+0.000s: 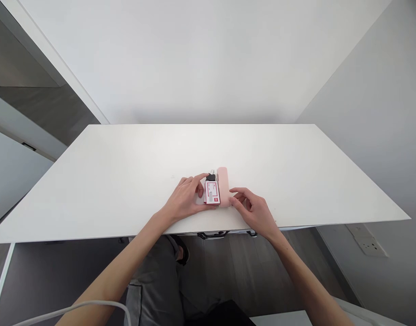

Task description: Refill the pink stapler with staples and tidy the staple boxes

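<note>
A small red-and-white box (212,192) lies on the white table (126,181) near its front edge. Right beside it, on its right, is a pink oblong object (223,184), and a small black thing (210,176) sits at the box's far end. My left hand (187,197) rests on the table at the box's left side, fingers curled against it, thumb reaching to the black thing. My right hand (252,209) lies to the right, its fingertips pinched at the near end of the pink object.
The table stands against a white wall. Below the front edge are my lap, a dark floor and a black handle (213,234) under the tabletop. A wall socket (367,242) is at the lower right, and a white cable (75,309) at the bottom left.
</note>
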Demonstrator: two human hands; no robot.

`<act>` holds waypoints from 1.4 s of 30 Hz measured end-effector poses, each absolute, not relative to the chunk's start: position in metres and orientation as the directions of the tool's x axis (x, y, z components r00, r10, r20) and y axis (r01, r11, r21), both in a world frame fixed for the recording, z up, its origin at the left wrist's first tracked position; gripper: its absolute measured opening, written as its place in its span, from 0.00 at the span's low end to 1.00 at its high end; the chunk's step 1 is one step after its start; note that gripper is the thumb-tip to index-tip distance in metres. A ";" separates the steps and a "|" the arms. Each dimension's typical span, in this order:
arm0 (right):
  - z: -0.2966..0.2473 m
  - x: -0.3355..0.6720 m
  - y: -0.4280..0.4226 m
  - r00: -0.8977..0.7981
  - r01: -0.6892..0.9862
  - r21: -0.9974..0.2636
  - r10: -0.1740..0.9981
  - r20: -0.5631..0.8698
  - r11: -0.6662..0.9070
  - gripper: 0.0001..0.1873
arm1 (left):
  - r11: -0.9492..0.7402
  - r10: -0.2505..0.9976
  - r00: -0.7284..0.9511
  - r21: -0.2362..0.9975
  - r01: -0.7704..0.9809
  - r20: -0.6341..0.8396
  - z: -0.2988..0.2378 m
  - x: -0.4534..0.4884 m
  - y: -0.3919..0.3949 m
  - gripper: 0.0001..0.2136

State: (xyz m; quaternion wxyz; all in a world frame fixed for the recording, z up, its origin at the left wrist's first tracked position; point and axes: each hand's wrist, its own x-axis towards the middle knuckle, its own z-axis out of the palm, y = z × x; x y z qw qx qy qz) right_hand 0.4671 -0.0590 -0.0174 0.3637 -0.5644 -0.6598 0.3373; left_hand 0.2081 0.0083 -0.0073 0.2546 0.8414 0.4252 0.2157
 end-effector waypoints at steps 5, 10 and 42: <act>-0.019 0.467 -0.059 -0.094 0.489 -0.863 0.991 0.096 0.130 0.19 | -0.519 0.808 0.568 0.645 0.561 0.157 -0.008 0.206 0.006 0.42; -0.019 0.467 -0.059 -0.094 0.500 -0.856 0.991 0.096 0.130 0.20 | -0.516 0.805 0.568 0.673 0.529 0.172 -0.005 0.204 0.000 0.37; 0.008 0.303 -0.073 -0.354 0.442 -0.762 0.872 0.337 0.474 0.27 | -0.016 0.960 -0.069 0.301 0.953 0.270 -0.010 0.036 0.017 0.26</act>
